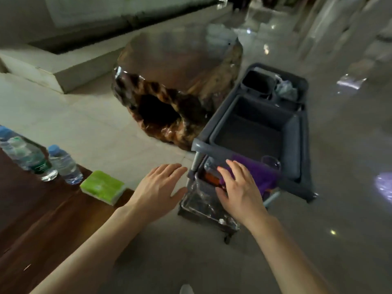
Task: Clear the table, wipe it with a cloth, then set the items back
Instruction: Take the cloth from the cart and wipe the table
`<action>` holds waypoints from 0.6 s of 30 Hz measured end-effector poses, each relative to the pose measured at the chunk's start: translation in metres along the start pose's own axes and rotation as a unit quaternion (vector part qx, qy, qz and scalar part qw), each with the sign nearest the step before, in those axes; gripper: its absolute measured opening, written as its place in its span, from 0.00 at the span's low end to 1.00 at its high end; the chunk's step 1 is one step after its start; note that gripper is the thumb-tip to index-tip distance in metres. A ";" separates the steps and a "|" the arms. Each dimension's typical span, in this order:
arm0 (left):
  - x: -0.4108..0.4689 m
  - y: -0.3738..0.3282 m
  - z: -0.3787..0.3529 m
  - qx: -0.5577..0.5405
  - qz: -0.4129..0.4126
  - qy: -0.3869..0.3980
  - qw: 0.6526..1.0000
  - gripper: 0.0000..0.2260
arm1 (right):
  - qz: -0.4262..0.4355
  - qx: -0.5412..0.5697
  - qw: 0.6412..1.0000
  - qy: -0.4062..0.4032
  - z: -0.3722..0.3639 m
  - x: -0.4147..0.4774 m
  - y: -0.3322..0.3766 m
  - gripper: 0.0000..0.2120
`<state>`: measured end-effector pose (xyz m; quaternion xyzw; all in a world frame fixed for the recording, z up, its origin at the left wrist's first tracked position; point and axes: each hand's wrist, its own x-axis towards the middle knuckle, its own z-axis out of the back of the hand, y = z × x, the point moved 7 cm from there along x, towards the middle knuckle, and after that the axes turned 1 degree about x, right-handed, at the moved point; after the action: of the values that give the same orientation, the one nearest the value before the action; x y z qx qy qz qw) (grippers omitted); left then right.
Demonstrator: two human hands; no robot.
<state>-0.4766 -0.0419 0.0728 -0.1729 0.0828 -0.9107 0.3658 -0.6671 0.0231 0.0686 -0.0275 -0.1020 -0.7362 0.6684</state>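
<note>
A dark wooden table (42, 213) fills the lower left. Near its far edge stand two water bottles with blue caps, a larger one (23, 154) and a smaller one (64, 164). A green tissue pack (102, 186) lies next to them at the table's corner. A grey cart (301, 132) stands to the right, with a purple cloth (258, 172) draped on its near rail. My left hand (157, 190) hovers open between table and cart, holding nothing. My right hand (239, 192) reaches over the cart's lower shelf beside the cloth, fingers spread; what it touches is hidden.
A large carved wooden stump (180, 81) sits on the floor behind the cart. The cart's top holds a grey bin (254, 128), a small dark container (257, 82) and a glass (270, 163). Its lower shelf carries a clear tray (201, 202) and an orange item (212, 178).
</note>
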 end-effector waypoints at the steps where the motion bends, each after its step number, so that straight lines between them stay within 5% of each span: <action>1: 0.015 -0.014 -0.008 0.003 -0.015 0.003 1.000 0.22 | -0.017 -0.007 1.000 0.000 0.002 -0.002 -0.020 0.26; 9: 0.111 -0.084 -0.078 0.029 -0.072 0.043 0.996 0.29 | -0.117 -0.017 0.993 0.005 0.000 -0.021 -0.159 0.31; 14: 0.150 -0.091 -0.112 0.058 -0.068 0.059 0.994 0.37 | -0.080 0.028 0.996 0.023 -0.017 -0.022 -0.190 0.31; 18: 0.164 -0.084 -0.129 0.034 -0.050 0.079 0.995 0.33 | -0.056 0.034 0.997 -0.038 -0.021 -0.012 -0.189 0.28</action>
<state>-0.6885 -0.0923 0.0180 -0.0921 0.0718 -0.9409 0.3179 -0.8512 0.0473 0.0239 -0.0266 -0.1539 -0.7669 0.6225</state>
